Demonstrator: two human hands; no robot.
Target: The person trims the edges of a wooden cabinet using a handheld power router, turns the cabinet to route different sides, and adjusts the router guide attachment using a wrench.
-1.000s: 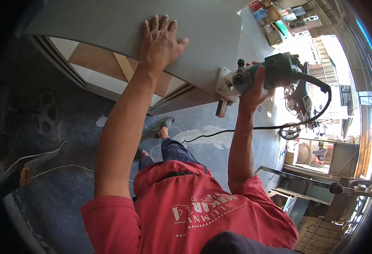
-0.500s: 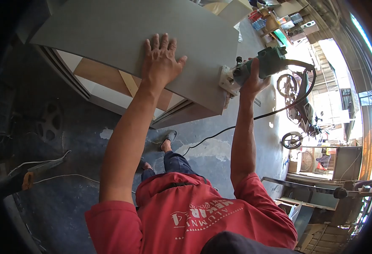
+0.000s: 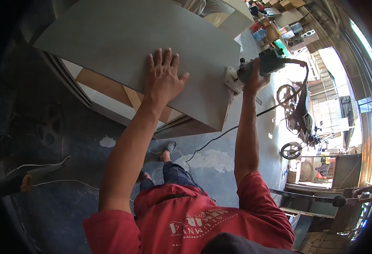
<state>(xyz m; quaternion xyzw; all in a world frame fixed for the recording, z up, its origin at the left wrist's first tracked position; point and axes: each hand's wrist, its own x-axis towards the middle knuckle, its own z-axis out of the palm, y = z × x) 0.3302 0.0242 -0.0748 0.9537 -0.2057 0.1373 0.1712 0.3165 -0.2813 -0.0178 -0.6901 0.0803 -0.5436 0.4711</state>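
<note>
My left hand [image 3: 164, 81] lies flat with spread fingers on top of a large grey panel [image 3: 122, 38]. Wrapped around the body of a green power tool [image 3: 270, 62] is my right hand [image 3: 255, 78]. The tool's clear base plate [image 3: 233, 80] is at the panel's right edge, and its bit is hidden. A black cord [image 3: 236, 127] runs from the tool's rear down towards the floor. Beneath the panel, an open frame shows a wooden strip [image 3: 133, 98] and light inner boards.
A motorcycle [image 3: 298, 120] stands on the right. Boxes and bottles [image 3: 260, 34] are at the upper right. Near the lower right is a metal bar with a dark knob [image 3: 339, 201]. A white cable [image 3: 67, 181] crosses the floor [image 3: 84, 203] at left.
The tool in my right hand has moved from just off the panel's corner to farther along its right edge. The view has shifted, so the panel and my left hand appear lower.
</note>
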